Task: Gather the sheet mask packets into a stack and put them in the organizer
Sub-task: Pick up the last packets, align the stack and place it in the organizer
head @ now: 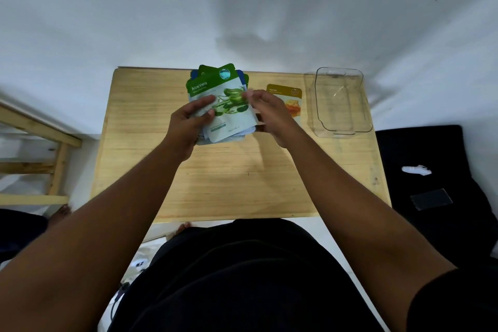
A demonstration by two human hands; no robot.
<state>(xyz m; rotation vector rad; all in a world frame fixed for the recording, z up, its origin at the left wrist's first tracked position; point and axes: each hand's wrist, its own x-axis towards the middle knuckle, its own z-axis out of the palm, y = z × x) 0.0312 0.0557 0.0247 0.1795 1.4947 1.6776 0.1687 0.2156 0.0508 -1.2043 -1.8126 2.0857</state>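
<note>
Above the far middle of the wooden table (215,183) I hold a loose stack of sheet mask packets (229,121), a green Aloe Vera packet on top and blue ones fanned out behind. My left hand (188,124) grips the stack's left edge, thumb on top. My right hand (272,116) pinches its right edge. A yellow Honey packet (288,94) lies flat on the table just right of my right hand. The clear plastic organizer (318,116) stands at the far right corner with nothing visible inside.
A white wall rises behind the table. A wooden frame (40,132) stands to the left. At the right, a black surface (431,170) carries a white scrap and a dark flat rectangle. My dark-clothed body is against the near edge.
</note>
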